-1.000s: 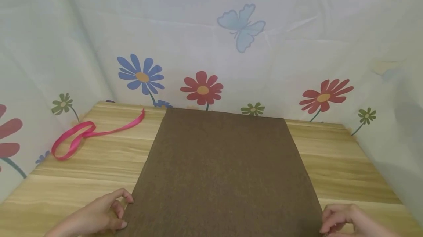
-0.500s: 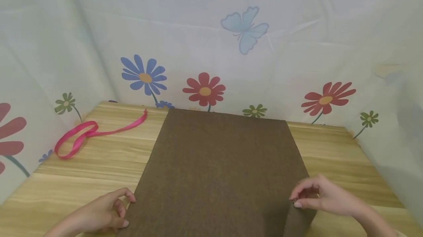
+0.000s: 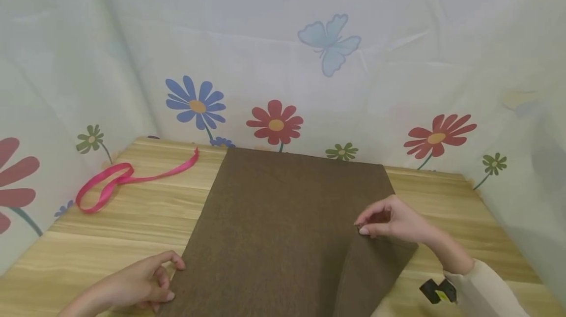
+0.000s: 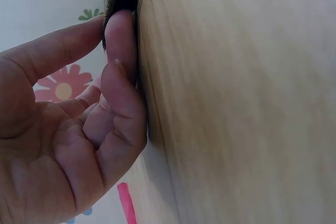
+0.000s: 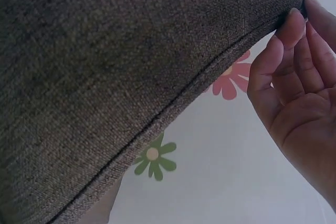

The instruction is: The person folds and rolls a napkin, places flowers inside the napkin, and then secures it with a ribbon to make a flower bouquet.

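"While our right hand (image 3: 389,221) is raised, what do we see it holding?"

"We see thumb and fingertips closed in a pinch on a corner of the brown cloth (image 3: 283,218); the lifted part slopes down from them, and the rest lies flat to that hand's left and beyond, on the wooden table (image 3: 146,218)."

"And our left hand (image 3: 132,280)?"

"Fingers bent, it pinches the cloth's left edge, low at the tabletop."

"Farther out?"

"Behind the right hand we notice a pale sleeve (image 3: 484,287). Beyond the left hand, well apart, a pink ribbon (image 3: 126,178) lies looped; past both hangs a flower-printed sheet (image 3: 247,56)."
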Action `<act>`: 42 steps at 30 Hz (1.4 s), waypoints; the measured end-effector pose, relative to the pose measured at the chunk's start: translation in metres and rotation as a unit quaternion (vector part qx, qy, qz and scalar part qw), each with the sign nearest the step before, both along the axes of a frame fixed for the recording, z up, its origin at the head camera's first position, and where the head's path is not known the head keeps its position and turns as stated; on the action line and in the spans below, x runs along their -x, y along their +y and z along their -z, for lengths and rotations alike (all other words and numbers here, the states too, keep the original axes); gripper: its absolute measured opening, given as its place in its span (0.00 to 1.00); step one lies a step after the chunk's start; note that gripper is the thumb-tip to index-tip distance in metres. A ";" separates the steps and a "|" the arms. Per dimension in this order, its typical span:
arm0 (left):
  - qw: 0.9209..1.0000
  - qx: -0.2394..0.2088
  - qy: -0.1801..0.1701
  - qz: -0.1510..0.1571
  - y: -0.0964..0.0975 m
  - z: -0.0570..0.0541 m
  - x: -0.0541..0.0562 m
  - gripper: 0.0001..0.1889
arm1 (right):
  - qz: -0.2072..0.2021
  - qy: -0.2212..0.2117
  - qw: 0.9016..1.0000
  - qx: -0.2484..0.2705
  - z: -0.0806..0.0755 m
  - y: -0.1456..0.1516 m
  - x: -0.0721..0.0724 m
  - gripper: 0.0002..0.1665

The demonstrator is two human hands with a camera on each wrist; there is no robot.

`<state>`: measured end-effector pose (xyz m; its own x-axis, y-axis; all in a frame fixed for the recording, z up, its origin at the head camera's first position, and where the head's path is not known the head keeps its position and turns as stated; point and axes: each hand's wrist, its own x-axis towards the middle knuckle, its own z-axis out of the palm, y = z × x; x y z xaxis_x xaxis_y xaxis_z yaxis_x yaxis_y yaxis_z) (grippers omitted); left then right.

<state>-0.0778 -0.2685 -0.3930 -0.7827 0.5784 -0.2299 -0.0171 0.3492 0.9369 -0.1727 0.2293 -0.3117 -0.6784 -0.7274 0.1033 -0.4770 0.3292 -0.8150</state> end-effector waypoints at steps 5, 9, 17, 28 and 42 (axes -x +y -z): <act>1.000 0.007 0.004 0.006 -0.001 -0.001 0.001 0.22 | 0.028 -0.012 0.999 -0.043 -0.006 -0.020 0.019 0.09; 1.000 0.013 0.001 -0.003 -0.001 -0.001 0.000 0.22 | 0.035 -0.014 0.997 -0.065 -0.011 -0.037 0.035 0.11; 1.000 0.015 0.001 -0.009 -0.001 0.000 -0.001 0.22 | 0.018 -0.008 0.996 -0.084 -0.017 -0.066 0.069 0.12; 1.000 0.010 -0.007 -0.007 -0.001 -0.001 0.000 0.22 | 0.036 -0.003 0.995 -0.094 -0.025 -0.106 0.109 0.15; 1.000 0.012 -0.018 -0.015 0.000 -0.003 -0.001 0.22 | 0.057 0.020 0.994 -0.087 -0.047 -0.158 0.151 0.13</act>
<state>-0.0768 -0.2687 -0.3897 -0.7903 0.5495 -0.2709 -0.0603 0.3703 0.9269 -0.3233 0.0715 -0.2651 -0.7557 -0.6548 0.0112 -0.4596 0.5181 -0.7213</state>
